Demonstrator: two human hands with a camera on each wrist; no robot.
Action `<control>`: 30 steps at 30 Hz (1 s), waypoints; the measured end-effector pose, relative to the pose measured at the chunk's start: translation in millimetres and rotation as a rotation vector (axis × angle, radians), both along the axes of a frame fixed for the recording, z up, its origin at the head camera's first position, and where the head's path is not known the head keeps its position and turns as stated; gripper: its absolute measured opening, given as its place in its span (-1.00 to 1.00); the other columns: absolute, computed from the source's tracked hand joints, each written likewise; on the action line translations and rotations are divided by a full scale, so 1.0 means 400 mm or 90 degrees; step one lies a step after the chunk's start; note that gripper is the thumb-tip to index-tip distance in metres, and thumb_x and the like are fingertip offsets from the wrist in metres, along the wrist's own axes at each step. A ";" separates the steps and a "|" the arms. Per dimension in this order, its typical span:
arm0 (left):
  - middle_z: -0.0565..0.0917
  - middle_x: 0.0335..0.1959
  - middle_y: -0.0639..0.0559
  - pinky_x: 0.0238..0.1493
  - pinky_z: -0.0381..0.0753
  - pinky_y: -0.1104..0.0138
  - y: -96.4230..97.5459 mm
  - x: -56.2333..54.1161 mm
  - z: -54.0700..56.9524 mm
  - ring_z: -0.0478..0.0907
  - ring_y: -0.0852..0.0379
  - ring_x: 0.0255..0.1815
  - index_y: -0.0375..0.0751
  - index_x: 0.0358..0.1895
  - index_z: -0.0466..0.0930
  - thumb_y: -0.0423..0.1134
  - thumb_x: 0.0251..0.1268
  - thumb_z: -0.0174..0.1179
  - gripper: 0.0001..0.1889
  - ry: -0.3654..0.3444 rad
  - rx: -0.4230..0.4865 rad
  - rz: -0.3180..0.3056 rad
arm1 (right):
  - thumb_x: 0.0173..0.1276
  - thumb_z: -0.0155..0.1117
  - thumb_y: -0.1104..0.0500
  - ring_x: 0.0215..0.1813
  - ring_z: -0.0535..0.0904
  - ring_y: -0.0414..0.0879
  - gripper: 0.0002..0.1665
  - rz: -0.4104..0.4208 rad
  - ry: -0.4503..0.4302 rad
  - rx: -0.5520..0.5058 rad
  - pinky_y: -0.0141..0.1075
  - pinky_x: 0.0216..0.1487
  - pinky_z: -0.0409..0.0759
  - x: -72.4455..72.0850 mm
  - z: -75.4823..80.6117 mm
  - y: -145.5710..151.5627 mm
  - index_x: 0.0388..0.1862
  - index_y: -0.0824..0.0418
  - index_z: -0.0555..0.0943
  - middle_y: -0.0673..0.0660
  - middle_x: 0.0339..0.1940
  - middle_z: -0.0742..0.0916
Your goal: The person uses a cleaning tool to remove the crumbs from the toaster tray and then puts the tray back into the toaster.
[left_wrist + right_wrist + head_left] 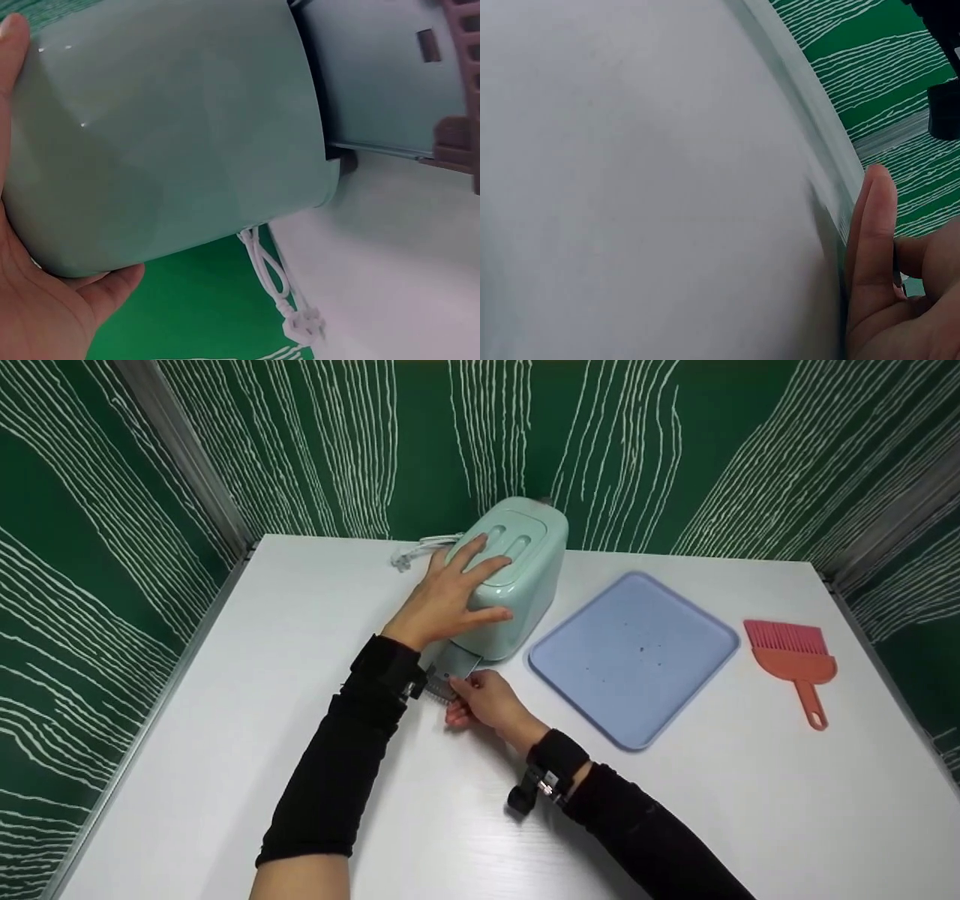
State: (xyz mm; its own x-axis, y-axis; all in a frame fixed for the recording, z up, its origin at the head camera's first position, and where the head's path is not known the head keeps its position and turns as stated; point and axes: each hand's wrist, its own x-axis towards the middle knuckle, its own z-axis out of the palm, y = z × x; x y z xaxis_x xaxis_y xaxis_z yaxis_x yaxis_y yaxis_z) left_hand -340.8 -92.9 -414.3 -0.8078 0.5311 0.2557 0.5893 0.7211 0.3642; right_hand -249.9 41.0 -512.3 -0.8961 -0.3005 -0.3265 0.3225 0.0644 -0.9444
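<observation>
A mint-green toaster (pixel 517 607) stands at the back of the white table. My left hand (pixel 444 604) rests on its top with fingers spread, thumb over the near edge. From the toaster's near end a grey crumb tray (pixel 459 658) sticks out, part of it still inside. My right hand (pixel 491 705) pinches the outer edge of that tray between thumb and fingers. In the left wrist view the tray's slotted brownish edge shows at the right. The right wrist view shows the hand's fingers, with the tray mostly hidden.
Right of the toaster lies a blue tray (pixel 637 675) with dark crumbs on it. Farther right is a small orange brush (pixel 795 660) with pink bristles. A bundled white power cord (pixel 424 547) lies left of the toaster. Green patterned panels (pixel 420 435) surround the table.
</observation>
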 end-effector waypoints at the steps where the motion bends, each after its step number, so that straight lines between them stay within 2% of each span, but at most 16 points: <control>1: 0.04 0.81 0.01 0.59 0.33 -0.20 0.001 0.000 0.000 0.00 -0.35 0.74 0.32 0.66 0.31 0.44 0.36 0.29 -0.15 -0.001 0.000 0.000 | 0.75 0.08 0.21 -0.61 0.70 -0.24 -0.71 -0.005 0.004 0.002 -0.42 -0.48 0.70 -0.005 -0.002 0.002 -0.18 0.43 0.54 0.05 -0.63 0.71; 5: 0.03 0.81 0.02 0.58 0.33 -0.21 0.002 -0.001 -0.001 0.00 -0.36 0.74 0.33 0.66 0.30 0.45 0.35 0.29 -0.14 -0.003 -0.001 0.000 | 0.76 0.05 0.20 -0.62 0.69 -0.23 -0.68 -0.037 0.013 0.002 -0.41 -0.49 0.70 -0.024 -0.008 0.009 -0.07 0.50 0.55 0.05 -0.63 0.71; 10: 0.05 0.81 0.01 0.59 0.33 -0.22 0.000 -0.001 -0.001 0.00 -0.37 0.74 0.32 0.65 0.31 0.44 0.35 0.30 -0.15 0.001 0.000 0.001 | 0.76 0.03 0.21 -0.63 0.69 -0.22 -0.72 -0.079 0.006 -0.027 -0.39 -0.48 0.71 -0.038 -0.013 0.011 -0.01 0.47 0.50 0.07 -0.62 0.70; 16: 0.06 0.80 0.01 0.58 0.34 -0.18 0.000 0.000 -0.005 0.02 -0.36 0.74 0.32 0.65 0.31 0.45 0.36 0.27 -0.16 0.007 0.005 -0.001 | 0.73 0.12 0.21 -0.60 0.71 -0.25 -0.74 -0.102 0.008 -0.055 -0.42 -0.45 0.72 -0.036 -0.016 0.010 -0.20 0.36 0.53 0.06 -0.61 0.71; 21: 0.06 0.80 0.02 0.58 0.34 -0.18 -0.001 0.000 -0.007 0.03 -0.35 0.74 0.33 0.65 0.31 0.46 0.36 0.27 -0.16 0.011 0.008 0.001 | 0.50 0.40 0.33 -0.57 0.70 -0.27 -0.83 -0.100 0.009 -0.062 -0.45 -0.41 0.71 -0.031 -0.013 0.011 -0.30 0.34 0.60 0.04 -0.59 0.73; 23: 0.06 0.80 0.02 0.59 0.33 -0.18 -0.001 -0.001 -0.008 0.02 -0.35 0.74 0.33 0.65 0.32 0.45 0.36 0.27 -0.16 0.012 0.008 0.003 | 0.42 0.45 0.38 -0.58 0.69 -0.27 -0.84 -0.102 0.009 -0.052 -0.45 -0.43 0.69 -0.030 -0.013 0.013 -0.32 0.33 0.60 0.04 -0.58 0.73; 25: 0.06 0.80 0.01 0.59 0.33 -0.19 0.000 0.000 -0.008 0.01 -0.36 0.74 0.33 0.65 0.32 0.45 0.36 0.27 -0.15 0.013 0.008 0.004 | 0.40 0.45 0.40 -0.61 0.66 -0.28 -0.80 -0.108 0.007 -0.042 -0.46 -0.47 0.67 -0.029 -0.013 0.014 -0.33 0.30 0.57 0.04 -0.59 0.71; 30: 0.06 0.80 0.01 0.58 0.34 -0.20 0.002 0.000 -0.007 0.01 -0.37 0.74 0.33 0.65 0.31 0.46 0.35 0.27 -0.15 0.013 0.005 0.007 | 0.50 0.36 0.35 -0.70 0.58 -0.29 -0.76 -0.115 0.011 -0.027 -0.46 -0.59 0.59 -0.030 -0.013 0.014 -0.38 0.28 0.52 0.01 -0.70 0.64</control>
